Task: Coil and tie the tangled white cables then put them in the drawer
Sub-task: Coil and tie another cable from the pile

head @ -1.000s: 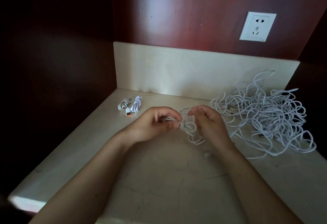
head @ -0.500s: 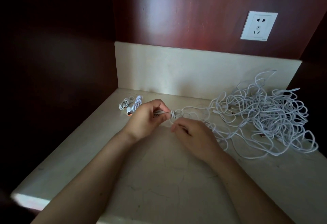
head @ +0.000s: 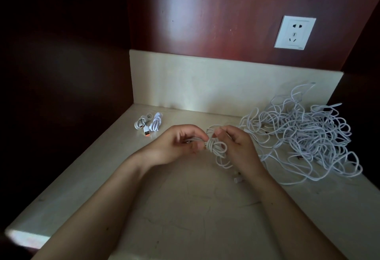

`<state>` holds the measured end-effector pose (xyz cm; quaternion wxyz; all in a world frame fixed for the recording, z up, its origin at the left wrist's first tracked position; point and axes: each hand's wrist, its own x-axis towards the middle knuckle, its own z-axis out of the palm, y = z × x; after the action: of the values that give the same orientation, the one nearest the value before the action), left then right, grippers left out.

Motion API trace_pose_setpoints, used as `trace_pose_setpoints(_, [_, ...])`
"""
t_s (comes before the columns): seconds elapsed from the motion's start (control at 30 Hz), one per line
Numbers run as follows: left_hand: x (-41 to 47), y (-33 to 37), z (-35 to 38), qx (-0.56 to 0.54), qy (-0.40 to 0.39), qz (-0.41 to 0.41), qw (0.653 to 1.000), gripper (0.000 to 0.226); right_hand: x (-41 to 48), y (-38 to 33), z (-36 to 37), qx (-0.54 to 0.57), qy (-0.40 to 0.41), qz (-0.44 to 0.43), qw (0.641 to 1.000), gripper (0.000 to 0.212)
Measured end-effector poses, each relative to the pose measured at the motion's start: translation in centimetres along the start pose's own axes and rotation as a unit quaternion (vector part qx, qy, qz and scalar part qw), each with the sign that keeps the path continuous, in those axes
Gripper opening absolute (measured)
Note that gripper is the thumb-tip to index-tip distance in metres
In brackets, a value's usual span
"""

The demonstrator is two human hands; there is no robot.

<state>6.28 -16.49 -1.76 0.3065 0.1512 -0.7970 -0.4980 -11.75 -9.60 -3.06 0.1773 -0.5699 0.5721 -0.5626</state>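
Between my hands, just above the counter, hangs a small coiled white cable (head: 216, 147) with turns wound round its middle. My left hand (head: 181, 142) grips the bundle's left end with curled fingers. My right hand (head: 236, 144) pinches a loop of the same cable at its top, and loose loops hang below. A big tangled heap of white cables (head: 304, 134) lies at the right. Two tied white coils (head: 149, 124), one showing an orange plug, lie at the back left. No drawer is in view.
The cream stone counter (head: 185, 208) ends in a low backsplash (head: 205, 83) at the rear. Dark wood panels close in the left and right sides. A white wall socket (head: 295, 32) sits on the red-brown back wall. A small plug end (head: 237, 178) lies under my right wrist.
My right hand has come back up from the counter to the top of the bundle, carrying a loop of cable over it. My left hand has kept its hold and shifted slightly right.
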Motion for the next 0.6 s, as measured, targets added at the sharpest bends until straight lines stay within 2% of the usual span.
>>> trace_pose_setpoints(0.07, [0.0, 0.2, 0.0, -0.011, 0.011, 0.002, 1.000, 0.015, 0.2, 0.3, 0.2, 0.022, -0.003, 0.011, 1.000, 0.022])
trace_pose_setpoints(0.13, [0.1, 0.4, 0.1, -0.032, 0.055, 0.006, 0.998, 0.016, 0.2, 0.5, 0.3, 0.011, 0.000, 0.011, 1.000, 0.014])
trace_pose_setpoints(0.27, [0.5, 0.3, -0.4, -0.094, 0.146, 0.014, 0.985, 0.016, -0.6, 0.8, 0.8, -0.126, -0.057, 0.024, 0.990, 0.021])
trace_pose_setpoints(0.37, [0.6, 0.0, -0.3, -0.078, 0.164, 0.035, 0.983, 0.016, -1.3, 0.2, 1.4, -0.226, -0.114, -0.012, 0.967, 0.029])
trace_pose_setpoints(0.47, [0.8, -0.5, -0.1, -0.042, 0.188, 0.045, 0.980, 0.019, -1.9, -0.5, 1.7, -0.261, -0.158, -0.062, 0.950, 0.029])
trace_pose_setpoints(0.53, [0.9, -1.0, -0.2, 0.002, 0.206, 0.045, 0.978, 0.022, -2.1, -0.9, 1.7, -0.273, -0.162, -0.091, 0.944, 0.034])
trace_pose_setpoints(0.6, [0.9, -1.3, -0.3, 0.055, 0.213, 0.047, 0.974, 0.026, -2.0, -1.2, 1.5, -0.275, -0.135, -0.123, 0.944, 0.028])
